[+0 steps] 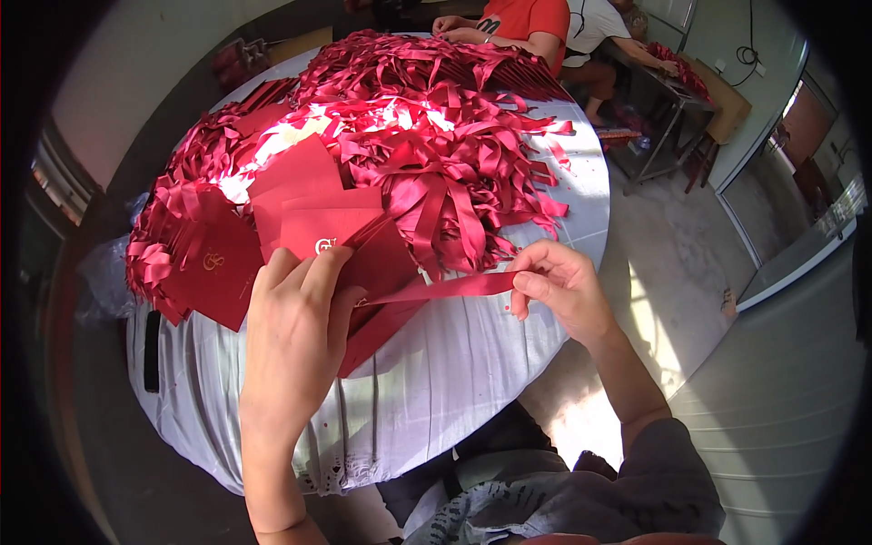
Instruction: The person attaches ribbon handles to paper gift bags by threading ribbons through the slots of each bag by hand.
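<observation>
My left hand (300,318) is closed over a flat red paper bag (391,259), fingers bent on top and thumb at the side; its fingers hide part of the paper. From beside that thumb a dark red satin ribbon (454,288) runs taut to the right. Its far end is pinched between the thumb and fingers of my right hand (559,286), near the table's right side. Under and beyond my left hand lie more flat red bags (300,182), some with a gold emblem. A heap of loose red ribbons (454,182) spreads just past them.
A round table (472,354) under a wrinkled white cloth carries everything. A dark phone-like object (152,352) lies at its left edge, near clear plastic (104,277). Across the table sits a person in a red shirt (522,27); another in white (595,27) works at a side table (672,82).
</observation>
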Tool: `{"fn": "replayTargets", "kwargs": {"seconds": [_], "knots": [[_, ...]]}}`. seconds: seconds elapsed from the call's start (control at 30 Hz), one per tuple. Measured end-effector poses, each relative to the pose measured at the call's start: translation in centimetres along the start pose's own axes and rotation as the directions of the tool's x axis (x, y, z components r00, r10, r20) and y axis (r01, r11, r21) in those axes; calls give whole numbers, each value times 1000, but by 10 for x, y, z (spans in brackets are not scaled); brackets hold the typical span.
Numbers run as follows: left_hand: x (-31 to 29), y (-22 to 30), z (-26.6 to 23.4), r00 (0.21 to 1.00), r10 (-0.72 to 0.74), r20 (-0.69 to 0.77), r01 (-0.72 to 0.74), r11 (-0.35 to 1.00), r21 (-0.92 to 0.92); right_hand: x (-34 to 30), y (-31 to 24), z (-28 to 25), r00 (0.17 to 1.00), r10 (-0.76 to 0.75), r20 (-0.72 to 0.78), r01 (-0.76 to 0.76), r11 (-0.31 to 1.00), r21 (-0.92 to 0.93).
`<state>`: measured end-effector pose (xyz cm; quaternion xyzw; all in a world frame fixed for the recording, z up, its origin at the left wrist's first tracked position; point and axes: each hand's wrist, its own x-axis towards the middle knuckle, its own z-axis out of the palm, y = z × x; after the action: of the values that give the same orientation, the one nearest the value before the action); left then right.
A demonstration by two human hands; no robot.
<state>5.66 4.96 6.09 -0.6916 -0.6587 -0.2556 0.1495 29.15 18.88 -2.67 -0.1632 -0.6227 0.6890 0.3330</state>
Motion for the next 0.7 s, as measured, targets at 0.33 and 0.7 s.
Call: {"fn": "replayTargets", "kwargs": {"seconds": [0.33,0.7], "knots": [[1,-25,13,981,-186,46,192,944,-270,15,-9,23,982,-174,-69,184,822,539],[-3,-25,15,971,-233,52,227,834,-503,29,-29,68,932,-304,196,225,912,343]]}}
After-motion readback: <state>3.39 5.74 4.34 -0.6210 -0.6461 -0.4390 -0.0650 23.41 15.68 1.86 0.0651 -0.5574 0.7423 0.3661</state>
